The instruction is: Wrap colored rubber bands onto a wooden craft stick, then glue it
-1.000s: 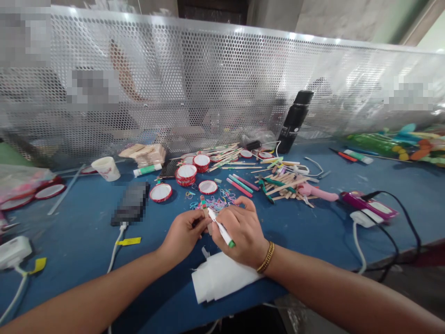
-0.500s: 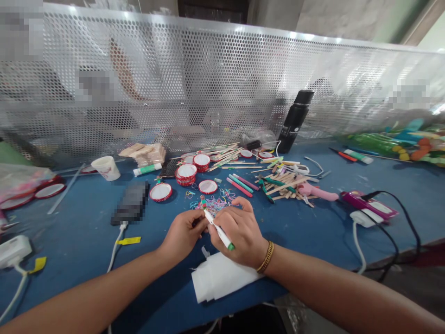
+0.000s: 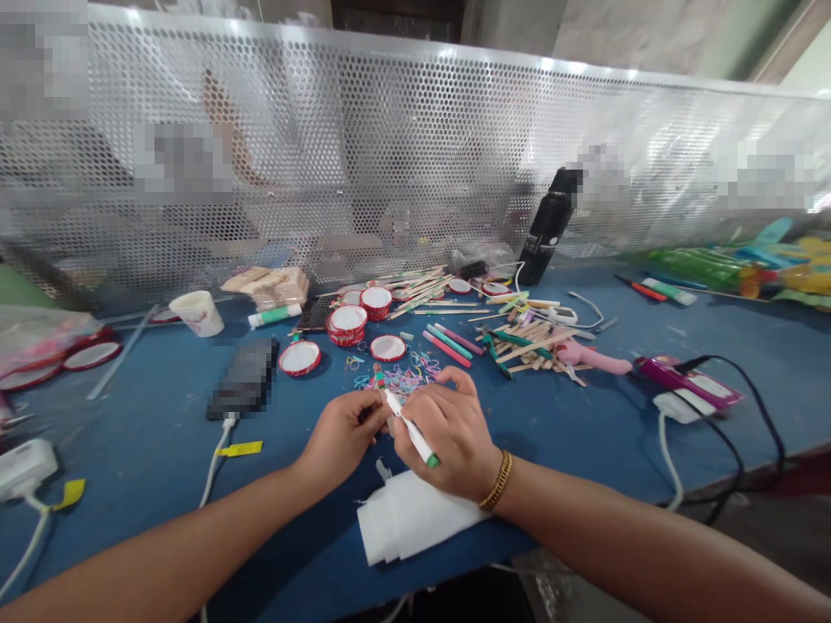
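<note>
My right hand (image 3: 445, 428) is closed around a white marker with a green end (image 3: 415, 439), its tip pointing up and left. Close beside it, my left hand (image 3: 344, 433) pinches a small wooden stick whose top is coloured red and green (image 3: 379, 374); its lower part is hidden by my fingers. The marker's tip is at the stick just below the coloured part, though contact is too small to make out. Just beyond my hands lies a heap of small colourful rubber bands (image 3: 412, 376). Folded white cloth or paper (image 3: 415, 519) lies under my right wrist.
Red-rimmed round pieces (image 3: 347, 322), several markers (image 3: 447, 346) and a pile of wooden sticks (image 3: 529, 342) lie ahead. A phone (image 3: 243, 381) and paper cup (image 3: 196, 313) are left. A black bottle (image 3: 551, 227) stands before the perforated metal screen (image 3: 402, 156); a purple device (image 3: 688, 383) lies right.
The marker and my right hand have shifted very slightly down and right along the stick. My left hand keeps its hold with hardly any movement.
</note>
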{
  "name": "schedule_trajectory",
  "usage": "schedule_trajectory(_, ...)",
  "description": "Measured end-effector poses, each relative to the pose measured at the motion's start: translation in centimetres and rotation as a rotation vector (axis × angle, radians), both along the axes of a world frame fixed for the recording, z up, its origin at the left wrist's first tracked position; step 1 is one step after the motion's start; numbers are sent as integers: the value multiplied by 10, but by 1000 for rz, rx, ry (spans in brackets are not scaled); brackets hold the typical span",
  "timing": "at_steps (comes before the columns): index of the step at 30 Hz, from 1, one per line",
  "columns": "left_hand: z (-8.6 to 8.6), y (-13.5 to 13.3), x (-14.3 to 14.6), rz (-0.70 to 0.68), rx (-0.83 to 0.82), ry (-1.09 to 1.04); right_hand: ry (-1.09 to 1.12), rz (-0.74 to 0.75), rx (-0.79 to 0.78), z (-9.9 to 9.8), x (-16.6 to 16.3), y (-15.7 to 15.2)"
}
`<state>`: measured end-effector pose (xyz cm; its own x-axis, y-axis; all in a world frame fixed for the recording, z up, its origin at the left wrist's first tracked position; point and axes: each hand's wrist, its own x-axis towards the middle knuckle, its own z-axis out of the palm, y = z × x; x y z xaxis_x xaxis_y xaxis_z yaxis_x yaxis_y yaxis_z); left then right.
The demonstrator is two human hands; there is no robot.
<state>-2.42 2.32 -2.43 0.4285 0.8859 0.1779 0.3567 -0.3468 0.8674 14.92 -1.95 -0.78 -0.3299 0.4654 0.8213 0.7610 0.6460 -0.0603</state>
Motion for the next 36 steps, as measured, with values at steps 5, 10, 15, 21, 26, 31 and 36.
schedule_trajectory(5,-1,0,0,10,17,-1,5,27,-8,-1,0,0)
schedule_trajectory(10,-1,0,-1,15,41,8,1,22,-24,-1,0,0)
schedule_trajectory(15,-1,0,-1,6,27,-1,0,15,-29,0,-1,-1)
schedule_trajectory(21,2,-1,0,-12,-7,-14,-14,-33,-35,0,1,0)
schedule_trajectory(26,1,0,-1,11,21,8,-16,7,-13,1,0,-1)
schedule_trajectory(31,0,0,-1,12,43,14,-6,17,-11,-1,-1,-1)
schedule_trajectory(36,0,0,0,10,38,6,-10,20,-27,-1,-1,0)
